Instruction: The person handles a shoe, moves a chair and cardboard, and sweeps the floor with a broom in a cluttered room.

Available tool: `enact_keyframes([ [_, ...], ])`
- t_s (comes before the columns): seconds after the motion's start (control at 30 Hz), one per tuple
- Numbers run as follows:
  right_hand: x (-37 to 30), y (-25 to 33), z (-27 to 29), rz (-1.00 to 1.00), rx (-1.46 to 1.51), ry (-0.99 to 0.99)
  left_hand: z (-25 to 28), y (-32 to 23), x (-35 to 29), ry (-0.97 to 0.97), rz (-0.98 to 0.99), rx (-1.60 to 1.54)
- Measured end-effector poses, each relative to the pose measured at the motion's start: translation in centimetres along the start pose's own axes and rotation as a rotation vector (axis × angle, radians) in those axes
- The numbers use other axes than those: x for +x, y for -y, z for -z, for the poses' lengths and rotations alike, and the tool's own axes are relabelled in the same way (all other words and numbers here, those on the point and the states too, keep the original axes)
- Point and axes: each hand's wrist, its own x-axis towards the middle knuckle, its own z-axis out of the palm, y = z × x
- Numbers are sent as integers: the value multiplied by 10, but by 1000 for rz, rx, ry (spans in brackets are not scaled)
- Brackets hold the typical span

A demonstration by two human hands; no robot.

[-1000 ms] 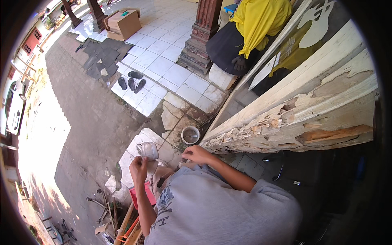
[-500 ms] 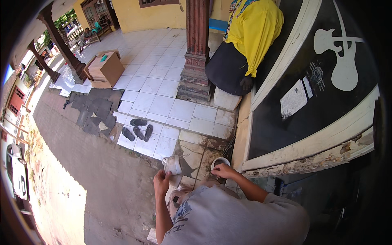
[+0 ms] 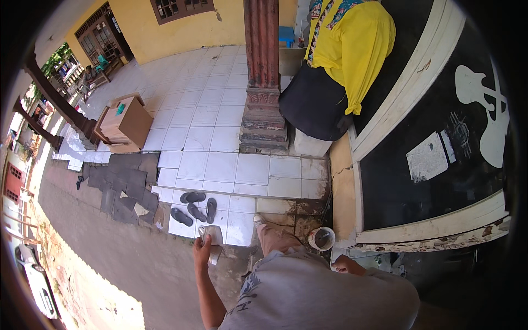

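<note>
The left hand (image 3: 202,246) is closed around a folded sheet of sandpaper (image 3: 212,235), held up in front of the body above the tiled step. Half a second ago the right hand (image 3: 346,265) lay by the small round tin (image 3: 322,238); now it has drawn back beside the torso, near the peeling white frame (image 3: 434,234), and whether its fingers are open or closed cannot be told. Farther off lie dark sandals (image 3: 193,206), then a cardboard box (image 3: 125,121).
</note>
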Motion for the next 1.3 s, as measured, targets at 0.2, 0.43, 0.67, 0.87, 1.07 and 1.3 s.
enact_keyframes([
  [0.2,87,191,80,458,-262,0,24,-65,123,-52,2,-30],
  [0.43,50,550,196,805,-56,-458,69,-166,256,-28,-77,1],
  [0.67,60,748,218,932,-184,-413,97,-170,491,-9,-117,355],
  [0.87,89,733,221,546,-662,-275,95,-274,662,114,-175,577],
  [1.07,11,759,207,161,460,-267,73,-395,811,248,-424,665],
  [1.3,-11,885,208,-28,564,-120,-24,-538,960,445,-635,725],
])
